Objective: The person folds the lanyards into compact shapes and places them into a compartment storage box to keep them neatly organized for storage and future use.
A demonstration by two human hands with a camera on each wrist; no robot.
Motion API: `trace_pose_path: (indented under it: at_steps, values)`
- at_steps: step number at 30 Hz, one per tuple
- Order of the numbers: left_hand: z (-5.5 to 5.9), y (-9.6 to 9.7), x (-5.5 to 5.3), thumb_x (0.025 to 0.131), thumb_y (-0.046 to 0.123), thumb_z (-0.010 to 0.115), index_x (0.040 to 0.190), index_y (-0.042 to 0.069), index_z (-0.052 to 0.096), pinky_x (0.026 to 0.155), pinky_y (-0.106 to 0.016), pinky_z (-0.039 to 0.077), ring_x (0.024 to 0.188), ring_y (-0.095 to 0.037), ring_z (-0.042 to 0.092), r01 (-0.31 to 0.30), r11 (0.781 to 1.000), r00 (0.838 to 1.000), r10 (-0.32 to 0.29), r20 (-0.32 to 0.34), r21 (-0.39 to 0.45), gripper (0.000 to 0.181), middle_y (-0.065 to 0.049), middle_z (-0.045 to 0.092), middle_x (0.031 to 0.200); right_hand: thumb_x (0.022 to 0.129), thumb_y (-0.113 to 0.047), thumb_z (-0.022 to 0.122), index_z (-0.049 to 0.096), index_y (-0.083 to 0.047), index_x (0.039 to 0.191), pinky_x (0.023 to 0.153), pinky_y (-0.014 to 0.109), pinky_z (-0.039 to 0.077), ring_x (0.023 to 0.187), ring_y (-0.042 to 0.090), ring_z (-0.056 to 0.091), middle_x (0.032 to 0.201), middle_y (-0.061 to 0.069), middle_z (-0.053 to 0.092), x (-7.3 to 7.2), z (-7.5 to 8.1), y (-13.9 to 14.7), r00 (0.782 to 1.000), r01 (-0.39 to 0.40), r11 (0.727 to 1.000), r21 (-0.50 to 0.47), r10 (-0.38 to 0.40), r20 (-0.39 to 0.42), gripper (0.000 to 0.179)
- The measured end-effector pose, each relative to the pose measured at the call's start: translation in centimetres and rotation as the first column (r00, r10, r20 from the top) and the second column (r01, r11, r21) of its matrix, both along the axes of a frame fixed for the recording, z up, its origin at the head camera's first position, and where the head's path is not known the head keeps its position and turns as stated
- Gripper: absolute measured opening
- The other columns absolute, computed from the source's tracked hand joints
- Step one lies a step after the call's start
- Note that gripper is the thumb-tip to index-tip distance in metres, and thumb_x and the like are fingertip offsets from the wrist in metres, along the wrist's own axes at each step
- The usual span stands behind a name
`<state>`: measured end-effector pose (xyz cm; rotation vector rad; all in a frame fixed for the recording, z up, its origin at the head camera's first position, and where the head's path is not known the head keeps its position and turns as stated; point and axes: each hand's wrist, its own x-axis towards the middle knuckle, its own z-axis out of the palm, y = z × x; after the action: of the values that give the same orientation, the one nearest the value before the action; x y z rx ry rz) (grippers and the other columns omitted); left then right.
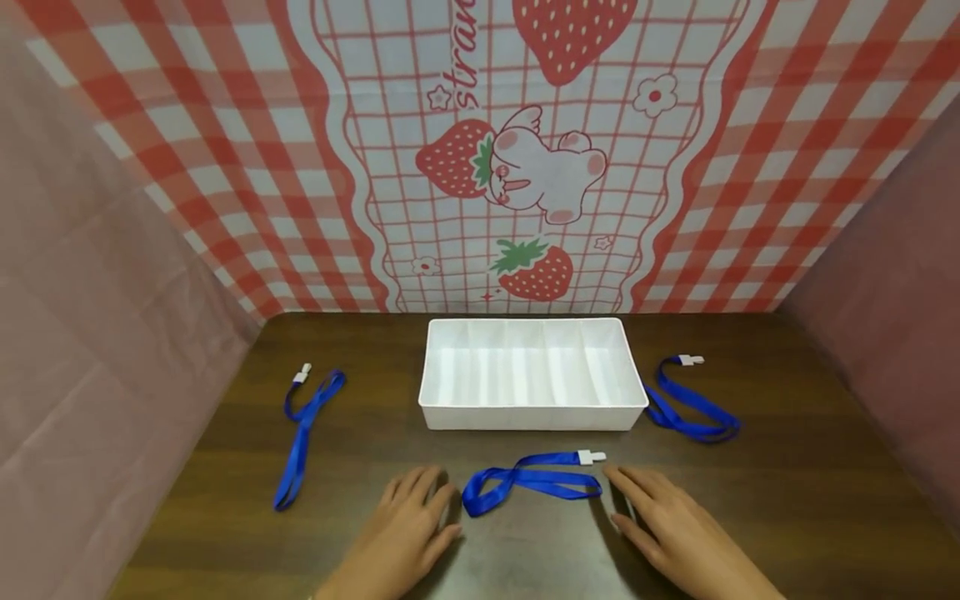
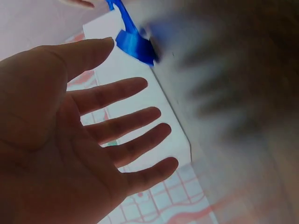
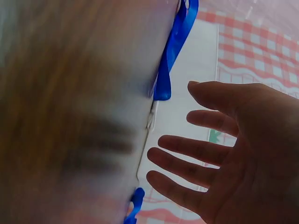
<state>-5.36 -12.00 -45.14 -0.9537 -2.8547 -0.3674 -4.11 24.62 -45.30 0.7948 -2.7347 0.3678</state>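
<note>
A blue lanyard [image 1: 495, 490] with a white plastic clip [image 1: 591, 457] lies loosely looped on the table between the two hands. My left hand [image 1: 408, 533] is just left of its looped end, fingers spread and relaxed, holding nothing. On the other side, my right hand [image 1: 667, 521] has its fingertips close to the clip, and nothing is in it. The left wrist view shows the left palm [image 2: 60, 135] with fingers apart near the blue strap [image 2: 136, 45]. Likewise, the right wrist view has the right hand's fingers [image 3: 187, 151] extended beside the strap [image 3: 175, 46].
Behind the middle lanyard stands a white tray [image 1: 532, 418] divided into several compartments. Another blue lanyard [image 1: 298, 454] lies at the left of the brown table [image 1: 225, 467], and one more [image 1: 693, 404] beside the tray's right end. A strawberry-print checked cloth [image 1: 300, 167] hangs along the back.
</note>
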Motion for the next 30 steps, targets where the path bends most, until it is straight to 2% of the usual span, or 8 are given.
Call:
trace_pose_path:
  at_steps: [6, 11, 17, 23, 27, 30]
  values:
    - [0.6, 1.3, -0.4, 0.095, 0.040, 0.066, 0.122, 0.008, 0.067, 0.098, -0.051, 0.047, 0.120, -0.031, 0.056, 0.053, 0.996, 0.998, -0.051, 0.028, -0.072, 0.042, -0.012, 0.059, 0.129, 0.083, -0.023, 0.081, 0.058, -0.012, 0.139, 0.084, 0.043, 0.056, 0.112, 0.024, 0.062, 0.129, 0.008, 0.062, 0.1, 0.2, -0.8, 1.000, -0.029, 1.000, 0.012, 0.029, -0.007, 0.061]
    - [1.2, 2.6, -1.0, 0.095, 0.037, 0.067, 0.120, 0.010, 0.068, 0.097, -0.049, 0.048, 0.119, -0.029, 0.057, 0.107, 0.993, 0.993, -0.109, -0.036, -0.042, 0.037, -0.012, 0.061, 0.128, 0.086, -0.023, 0.079, 0.060, -0.014, 0.138, 0.085, 0.044, 0.055, 0.112, 0.024, 0.062, 0.128, 0.008, 0.062, 0.1, 0.6, -1.3, 0.999, -0.042, 0.999, 0.032, 0.042, 0.002, 0.056]
    - [1.4, 4.5, -2.4, 0.095, 0.032, 0.068, 0.115, 0.009, 0.068, 0.092, -0.044, 0.052, 0.116, -0.025, 0.059, 0.190, 0.982, 0.976, -0.189, -0.110, -0.008, 0.031, -0.011, 0.064, 0.123, 0.086, -0.024, 0.078, 0.061, -0.011, 0.136, 0.087, 0.045, 0.055, 0.116, 0.028, 0.061, 0.131, 0.011, 0.062, 0.2, 0.5, -1.7, 0.999, -0.042, 0.998, 0.045, 0.041, 0.028, 0.054]
    - [1.3, 6.3, -4.0, 0.095, 0.028, 0.068, 0.113, 0.007, 0.069, 0.096, -0.037, 0.051, 0.113, -0.021, 0.060, 0.243, 0.970, 0.959, -0.239, -0.151, 0.010, 0.028, -0.007, 0.065, 0.119, 0.086, -0.023, 0.079, 0.063, -0.007, 0.132, 0.087, 0.047, 0.055, 0.116, 0.031, 0.060, 0.130, 0.014, 0.062, 0.0, -0.3, -2.2, 0.992, -0.122, 0.991, 0.049, 0.122, 0.019, 0.052]
    - [1.4, 8.0, -5.0, 0.097, 0.028, 0.065, 0.114, 0.008, 0.069, 0.094, -0.032, 0.051, 0.109, -0.018, 0.062, 0.272, 0.962, 0.950, -0.272, -0.153, -0.023, 0.027, -0.005, 0.066, 0.118, 0.087, -0.024, 0.077, 0.065, -0.004, 0.128, 0.086, 0.047, 0.055, 0.115, 0.030, 0.061, 0.127, 0.012, 0.064, 0.1, -0.7, -2.3, 0.988, -0.148, 0.987, 0.056, 0.145, 0.049, 0.048]
    - [1.4, 9.5, -5.7, 0.098, 0.027, 0.063, 0.117, 0.008, 0.068, 0.091, -0.028, 0.052, 0.106, -0.016, 0.063, 0.290, 0.956, 0.946, -0.294, -0.133, -0.054, 0.027, -0.004, 0.067, 0.118, 0.089, -0.025, 0.075, 0.065, -0.001, 0.127, 0.087, 0.048, 0.054, 0.117, 0.031, 0.059, 0.129, 0.013, 0.064, 0.2, -0.6, -2.4, 0.986, -0.133, 0.989, 0.065, 0.125, 0.111, 0.045]
